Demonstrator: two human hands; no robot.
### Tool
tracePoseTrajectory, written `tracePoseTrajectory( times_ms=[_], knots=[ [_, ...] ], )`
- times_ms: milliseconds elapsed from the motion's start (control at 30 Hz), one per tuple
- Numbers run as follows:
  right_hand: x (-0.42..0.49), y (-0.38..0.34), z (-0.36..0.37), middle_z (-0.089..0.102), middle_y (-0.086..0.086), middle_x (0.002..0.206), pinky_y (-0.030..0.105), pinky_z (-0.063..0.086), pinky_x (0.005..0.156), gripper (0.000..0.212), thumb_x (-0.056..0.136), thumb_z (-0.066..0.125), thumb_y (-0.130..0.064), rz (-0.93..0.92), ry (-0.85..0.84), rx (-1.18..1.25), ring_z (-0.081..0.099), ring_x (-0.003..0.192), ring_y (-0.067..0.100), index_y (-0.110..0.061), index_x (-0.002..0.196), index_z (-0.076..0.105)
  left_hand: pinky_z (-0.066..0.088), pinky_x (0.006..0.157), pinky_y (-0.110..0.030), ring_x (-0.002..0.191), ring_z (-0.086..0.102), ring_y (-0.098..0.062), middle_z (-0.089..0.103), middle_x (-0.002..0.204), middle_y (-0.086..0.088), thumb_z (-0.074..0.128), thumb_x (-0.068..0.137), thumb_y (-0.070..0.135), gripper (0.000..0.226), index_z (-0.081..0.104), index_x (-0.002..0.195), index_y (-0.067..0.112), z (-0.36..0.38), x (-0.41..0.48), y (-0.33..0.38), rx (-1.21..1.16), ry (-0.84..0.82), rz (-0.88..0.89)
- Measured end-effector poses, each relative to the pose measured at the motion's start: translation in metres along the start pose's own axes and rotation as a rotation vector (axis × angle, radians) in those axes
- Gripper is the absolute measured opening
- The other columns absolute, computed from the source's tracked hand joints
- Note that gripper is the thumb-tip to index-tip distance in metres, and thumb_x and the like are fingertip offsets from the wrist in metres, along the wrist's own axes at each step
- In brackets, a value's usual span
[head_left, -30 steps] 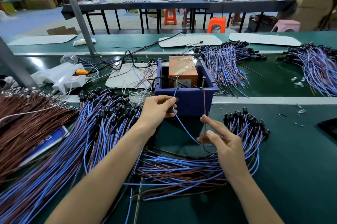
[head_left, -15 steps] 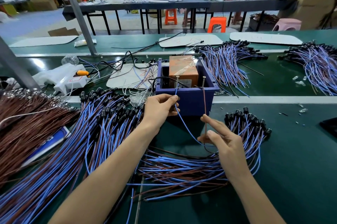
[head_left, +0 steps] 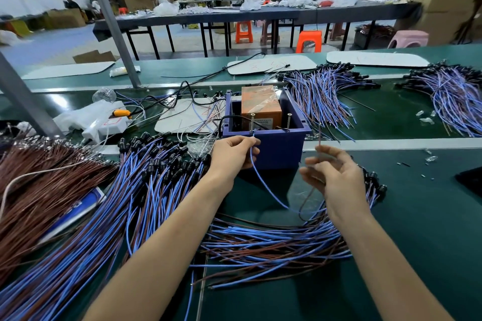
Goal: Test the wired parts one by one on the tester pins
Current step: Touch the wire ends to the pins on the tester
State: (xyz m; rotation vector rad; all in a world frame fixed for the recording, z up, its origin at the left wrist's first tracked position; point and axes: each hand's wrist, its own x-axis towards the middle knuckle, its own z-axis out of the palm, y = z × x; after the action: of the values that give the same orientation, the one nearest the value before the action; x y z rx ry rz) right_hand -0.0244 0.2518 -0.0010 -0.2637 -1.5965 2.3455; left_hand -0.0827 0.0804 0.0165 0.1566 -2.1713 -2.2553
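At the purple tester box (head_left: pixel 276 156), left hand (head_left: pixel 229 153) pinches blue wire (head_left: pixel 263 185), right hand (head_left: pixel 336 179) brown wire (head_left: pixel 319 135); label (head_left: pixel 262 122) illegible.

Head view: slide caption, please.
Left hand pinches blue wire at left pin of tester; right hand holds brown wire clear of right pin.

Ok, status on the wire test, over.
Left hand pinching blue wire at left pin. Right hand, blurred, holding brown wire clear of right pin. Nothing blocking the pins.
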Motion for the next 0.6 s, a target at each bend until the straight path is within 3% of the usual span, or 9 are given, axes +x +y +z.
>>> tracePoseTrajectory(
  times_ms=[100,167,233,300,367,500,600],
  knots=[
    [0.015,-0.015,0.008,0.062,0.008,0.082,0.016,0.044,0.042,0.034,0.090,0.037,0.013,0.061,0.036,-0.055,0.055,0.047,0.009,-0.010,0.086,0.061,0.050,0.047,-0.018,0.043,0.051,-0.006,0.063,0.058,0.003,0.059,0.089,0.009,0.018,0.070,0.075,0.009,0.006,-0.001,0.002,-0.109,0.001,-0.123],
    [0.023,-0.021,0.012,0.062,0.008,0.083,0.015,0.030,0.035,0.028,0.090,0.044,0.002,0.080,0.053,-0.123,0.040,0.046,0.009,-0.011,0.081,0.067,0.035,0.037,-0.015,0.039,0.038,-0.005,0.058,0.059,0.003,0.057,0.090,0.008,0.019,0.069,0.075,0.007,0.010,0.000,0.001,-0.160,0.029,-0.143],
    [0.029,-0.022,0.017,0.061,0.001,0.075,0.016,0.027,0.038,0.025,0.095,0.054,-0.021,0.072,0.067,-0.225,0.033,0.046,0.008,-0.015,0.080,0.073,0.023,0.034,-0.014,0.037,0.029,-0.004,0.056,0.059,0.003,0.058,0.092,0.011,0.020,0.068,0.075,0.007,0.013,0.001,0.000,-0.173,0.062,-0.127],
    [0.032,-0.018,0.023,0.052,-0.003,0.064,0.020,0.029,0.049,0.032,0.095,0.055,-0.036,0.070,0.077,-0.289,0.034,0.049,0.007,-0.015,0.081,0.076,0.022,0.033,-0.014,0.034,0.027,-0.003,0.056,0.058,0.003,0.061,0.092,0.015,0.020,0.068,0.075,0.008,0.015,0.001,-0.001,-0.155,0.094,-0.115],
    [0.033,-0.010,0.028,0.044,-0.003,0.058,0.021,0.027,0.052,0.035,0.096,0.054,-0.037,0.083,0.072,-0.309,0.033,0.049,0.008,-0.011,0.087,0.076,0.022,0.033,-0.015,0.033,0.026,-0.003,0.055,0.059,0.002,0.062,0.092,0.017,0.022,0.068,0.074,0.008,0.017,0.000,-0.001,-0.160,0.114,-0.114],
    [0.028,0.006,0.035,0.032,-0.003,0.055,0.016,0.022,0.039,0.028,0.099,0.051,-0.028,0.144,0.059,-0.294,0.025,0.044,0.007,-0.012,0.088,0.072,0.022,0.034,-0.016,0.032,0.026,-0.003,0.051,0.059,0.002,0.061,0.093,0.019,0.022,0.068,0.074,0.009,0.019,-0.001,-0.001,-0.164,0.143,-0.121],
    [0.027,0.011,0.041,0.031,-0.002,0.055,0.017,0.019,0.038,0.028,0.099,0.050,-0.026,0.162,0.078,-0.239,0.024,0.044,0.008,-0.009,0.090,0.070,0.023,0.034,-0.016,0.031,0.028,-0.003,0.050,0.059,0.002,0.060,0.093,0.020,0.022,0.069,0.075,0.010,0.019,-0.001,-0.002,-0.156,0.152,-0.102]
  ],
)
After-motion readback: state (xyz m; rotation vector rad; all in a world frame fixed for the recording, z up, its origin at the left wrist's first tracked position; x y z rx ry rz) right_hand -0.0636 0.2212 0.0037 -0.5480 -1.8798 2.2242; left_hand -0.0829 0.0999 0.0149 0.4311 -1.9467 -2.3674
